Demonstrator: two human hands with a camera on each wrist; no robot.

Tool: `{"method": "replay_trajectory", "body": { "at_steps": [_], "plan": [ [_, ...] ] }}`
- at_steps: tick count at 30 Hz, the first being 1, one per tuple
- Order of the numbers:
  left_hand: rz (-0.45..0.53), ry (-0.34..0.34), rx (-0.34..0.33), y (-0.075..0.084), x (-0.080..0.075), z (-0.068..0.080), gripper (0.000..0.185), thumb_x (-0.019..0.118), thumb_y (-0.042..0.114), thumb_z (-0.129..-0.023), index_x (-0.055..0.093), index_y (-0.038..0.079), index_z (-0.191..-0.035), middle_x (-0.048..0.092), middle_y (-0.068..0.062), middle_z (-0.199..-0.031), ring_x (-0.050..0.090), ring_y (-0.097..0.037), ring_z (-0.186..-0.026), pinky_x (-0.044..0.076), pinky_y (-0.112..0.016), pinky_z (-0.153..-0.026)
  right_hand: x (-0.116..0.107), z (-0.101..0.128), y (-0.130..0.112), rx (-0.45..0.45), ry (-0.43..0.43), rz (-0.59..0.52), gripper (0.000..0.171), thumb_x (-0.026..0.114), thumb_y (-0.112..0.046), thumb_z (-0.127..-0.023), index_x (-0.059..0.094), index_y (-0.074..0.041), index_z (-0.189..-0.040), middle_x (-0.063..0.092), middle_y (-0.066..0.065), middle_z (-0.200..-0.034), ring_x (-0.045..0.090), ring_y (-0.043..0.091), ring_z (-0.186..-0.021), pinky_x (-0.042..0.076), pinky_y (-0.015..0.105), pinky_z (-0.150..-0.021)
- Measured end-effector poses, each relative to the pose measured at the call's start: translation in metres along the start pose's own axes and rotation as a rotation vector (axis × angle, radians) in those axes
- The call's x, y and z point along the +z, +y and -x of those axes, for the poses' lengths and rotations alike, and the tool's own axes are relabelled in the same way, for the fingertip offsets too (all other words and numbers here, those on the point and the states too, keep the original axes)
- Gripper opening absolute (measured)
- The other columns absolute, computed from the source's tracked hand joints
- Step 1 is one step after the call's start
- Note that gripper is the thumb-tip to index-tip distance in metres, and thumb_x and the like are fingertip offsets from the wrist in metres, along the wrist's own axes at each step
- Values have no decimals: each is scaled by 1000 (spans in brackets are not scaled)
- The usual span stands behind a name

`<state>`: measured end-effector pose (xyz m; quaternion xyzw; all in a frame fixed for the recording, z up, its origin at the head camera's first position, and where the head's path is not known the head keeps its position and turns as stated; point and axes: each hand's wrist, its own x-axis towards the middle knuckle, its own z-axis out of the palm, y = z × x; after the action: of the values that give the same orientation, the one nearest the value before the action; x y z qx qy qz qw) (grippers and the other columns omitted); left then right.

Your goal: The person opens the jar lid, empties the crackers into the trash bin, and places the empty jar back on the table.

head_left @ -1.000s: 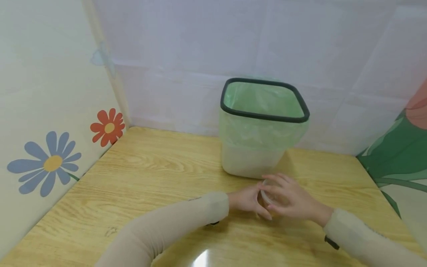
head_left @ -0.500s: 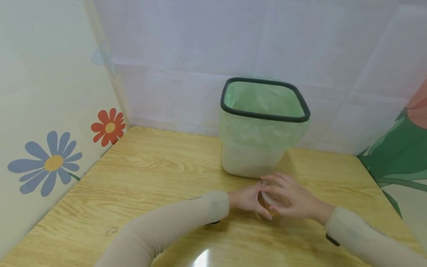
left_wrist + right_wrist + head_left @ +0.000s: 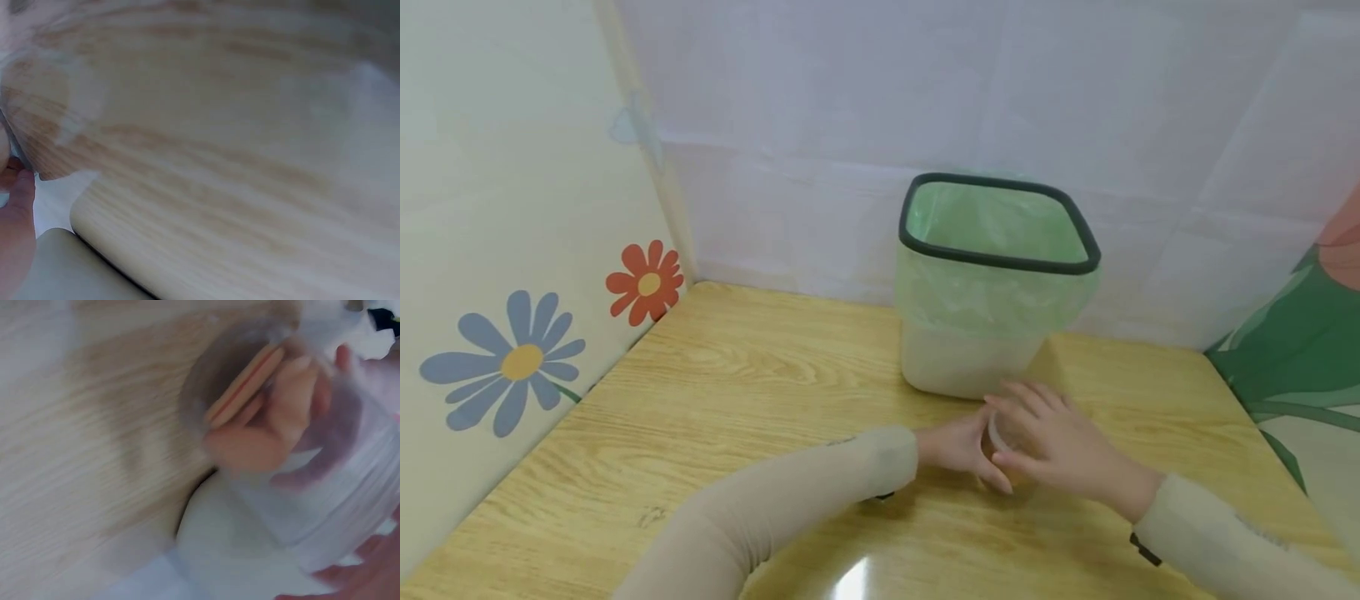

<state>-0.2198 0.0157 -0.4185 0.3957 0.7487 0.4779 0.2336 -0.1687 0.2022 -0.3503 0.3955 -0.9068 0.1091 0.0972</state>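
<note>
A clear plastic jar is between my two hands, low in front of the bin. In the right wrist view it leans over, with several pale biscuits at its bottom end, one showing a red filling line. My left hand grips the jar from the left, thumb in front. From the right, my right hand holds the jar's top end, its curved fingers spread about the whitish rim. Fingers hide most of the jar in the head view. The left wrist view catches just part of my left hand at its edge.
A pale bin with a green liner and a dark rim stands on the wood-grain table, just behind my hands. A white sheet hangs behind it. Flower-printed panels flank the table.
My right hand has shifted slightly at the jar's top, its fingers moving a little upward and its wrist a little to the right. The left hand keeps its grip almost unmoved.
</note>
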Motion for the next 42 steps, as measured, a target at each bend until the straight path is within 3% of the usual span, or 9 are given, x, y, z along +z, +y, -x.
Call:
{"method": "replay_trajectory", "body": {
  "at_steps": [6, 10, 18, 20, 23, 28, 34, 42],
  "plan": [
    [7, -27, 35, 1, -3, -1, 93, 84, 12, -77, 26, 12, -149, 43, 8, -143, 39, -1, -127, 31, -21, -106, 0, -1, -14, 184, -20, 6, 64, 59, -54, -91, 51, -14, -141, 45, 21, -142, 41, 48, -125, 38, 73, -85],
    [14, -46, 37, 1, -3, 0, 89, 83, 12, -78, 26, 9, -147, 49, 8, -137, 47, 0, -119, 36, -19, -101, 2, -2, -21, 260, -18, 5, 65, 60, -55, -90, 52, -16, -141, 44, 20, -143, 42, 48, -125, 40, 72, -82],
    [24, -67, 70, -1, -3, 1, 97, 82, 9, -79, 18, 12, -152, 40, 4, -148, 42, -1, -126, 33, -19, -104, 16, -1, -26, 300, 67, -1, 61, 66, -49, -89, 55, -13, -138, 45, 22, -142, 40, 51, -124, 39, 71, -83],
    [31, -67, 74, -1, -3, 0, 97, 81, 7, -79, 17, 12, -153, 39, 5, -149, 41, -1, -127, 33, -19, -104, 18, -2, -25, 289, 101, 1, 59, 68, -45, -87, 57, -12, -136, 47, 22, -140, 42, 52, -122, 40, 71, -83],
    [106, -85, 52, -1, -1, 0, 92, 79, 1, -80, 20, 10, -149, 50, 2, -138, 51, -3, -117, 41, -22, -99, 20, -2, -25, 272, 145, -14, 57, 73, -38, -84, 60, -11, -132, 49, 23, -138, 44, 52, -120, 40, 71, -84],
    [150, -101, 48, 1, -1, -1, 71, 78, -4, -79, 36, 5, -135, 62, 0, -116, 60, -2, -99, 48, -22, -91, 22, -1, -21, 214, 203, -58, 53, 79, -31, -80, 64, -10, -126, 54, 21, -132, 48, 47, -117, 42, 68, -86],
    [78, -82, 39, 1, -1, -1, 59, 81, 4, -78, 48, 8, -127, 61, 9, -113, 56, 1, -100, 43, -18, -94, 24, 1, -7, 59, 238, -84, 50, 79, -25, -76, 66, -9, -122, 58, 19, -126, 53, 41, -112, 44, 64, -86],
    [33, -45, 37, 0, -2, 1, 71, 84, 9, -76, 41, 14, -133, 55, 12, -116, 52, 1, -106, 40, -18, -96, 20, 1, 11, -146, 225, -134, 44, 75, -30, -83, 65, -9, -120, 59, 18, -125, 54, 35, -112, 48, 59, -82]
  ]
}}
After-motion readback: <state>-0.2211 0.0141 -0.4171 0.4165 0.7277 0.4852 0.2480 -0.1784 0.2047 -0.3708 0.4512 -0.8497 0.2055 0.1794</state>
